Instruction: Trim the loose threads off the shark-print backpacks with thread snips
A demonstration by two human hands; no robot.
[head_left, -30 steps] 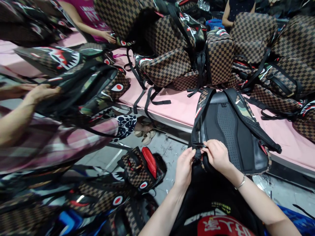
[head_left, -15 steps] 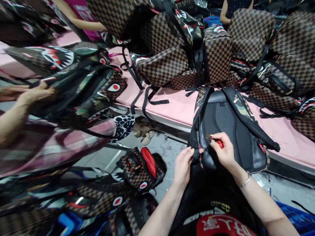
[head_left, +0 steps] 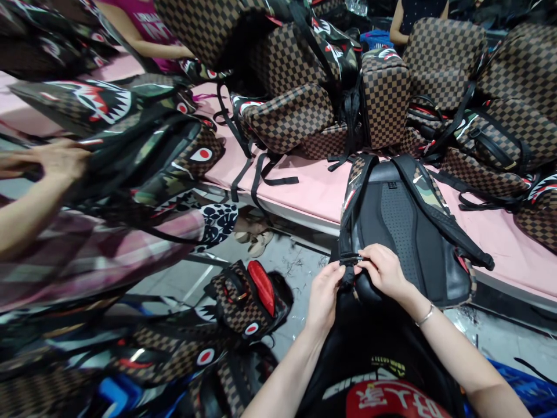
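A black-backed backpack (head_left: 394, 232) with checkered and camouflage shoulder straps leans on the edge of the pink table, its padded back facing me. My left hand (head_left: 324, 293) pinches the lower end of the left shoulder strap (head_left: 347, 241) near its buckle. Close beside it, my right hand (head_left: 383, 270) is closed, fingertips at the same strap end. A thin dark, shiny piece shows between the two hands; it looks like the blades of small thread snips (head_left: 351, 258), whose handle is hidden in my right palm.
Checkered backpacks (head_left: 385, 98) crowd the far side of the pink table (head_left: 304, 194). At left a co-worker's hand (head_left: 61, 159) holds a shark-print backpack (head_left: 174, 154). More bags lie low at left, including one with a red lining (head_left: 261, 287). A blue crate (head_left: 520, 383) sits at lower right.
My right hand has moved left and down to the strap end, and the red in its palm is now hidden. My left hand stays there. The co-worker's hand has shifted slightly left.
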